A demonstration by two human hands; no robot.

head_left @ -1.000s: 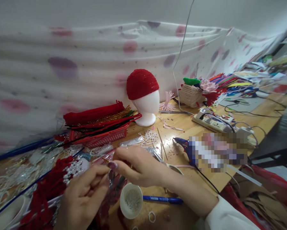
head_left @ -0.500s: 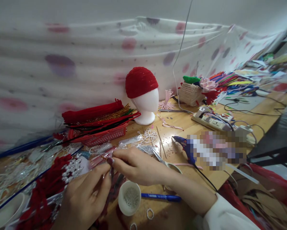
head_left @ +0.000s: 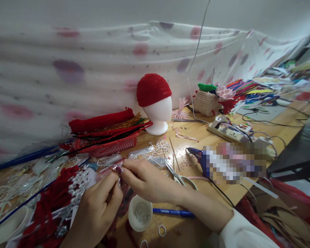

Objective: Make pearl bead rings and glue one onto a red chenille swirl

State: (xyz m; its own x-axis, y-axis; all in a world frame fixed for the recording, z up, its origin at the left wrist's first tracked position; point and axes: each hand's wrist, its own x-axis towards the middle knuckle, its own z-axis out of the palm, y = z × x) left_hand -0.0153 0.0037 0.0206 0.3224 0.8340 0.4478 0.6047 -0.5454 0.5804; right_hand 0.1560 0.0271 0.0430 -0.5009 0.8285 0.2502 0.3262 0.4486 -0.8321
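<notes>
At lower centre, the left hand (head_left: 99,206) and right hand (head_left: 147,183) meet, fingertips pinching a small piece (head_left: 113,169), mostly hidden, seemingly unfinished; at bottom centre, a bead ring (head_left: 159,231) looks complete.

At lower centre, the left hand (head_left: 99,206) and right hand (head_left: 149,182) pinch a tiny, indistinct item (head_left: 115,170). A cup (head_left: 138,227) of beads (head_left: 142,212) stands below them, a blue pen (head_left: 173,212) just right of it; at centre a mannequin head (head_left: 159,113) wears a red cap (head_left: 154,90).

PLACE: craft workshop | SIGNS: wooden workbench (head_left: 193,128), glue gun (head_left: 198,154), scissors (head_left: 179,178), mannequin head (head_left: 159,112), pearl beads (head_left: 79,184)
</notes>
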